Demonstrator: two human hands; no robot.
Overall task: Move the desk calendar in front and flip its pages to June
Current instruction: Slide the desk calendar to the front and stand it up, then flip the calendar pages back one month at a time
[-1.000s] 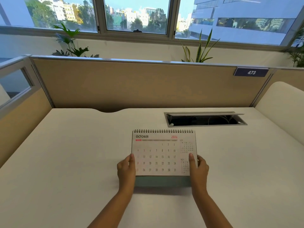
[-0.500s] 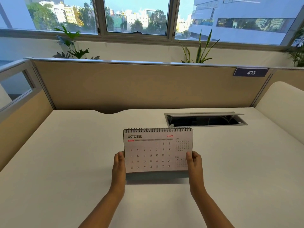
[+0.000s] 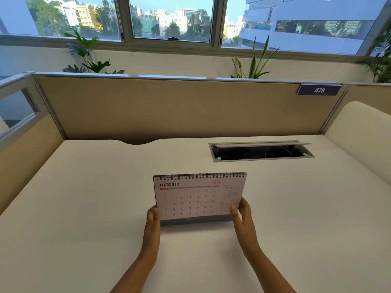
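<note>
Desk calendar (image 3: 198, 197), Oct page shown, held upright at frame ctr on table (image 3: 84, 208); gripped at lower corners by left hand (image 3: 152, 220) & right hand (image 3: 242, 216).

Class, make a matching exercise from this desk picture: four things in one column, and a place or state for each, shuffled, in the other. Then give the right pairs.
Things:
1. calendar
2. cable hatch
3. number plate
4. left hand

Places or states:
A. on the partition's upper right
B. lid open, set into the desk
C. shows October
D. at the calendar's lower left corner

Pairs: 1-C, 2-B, 3-A, 4-D
</note>
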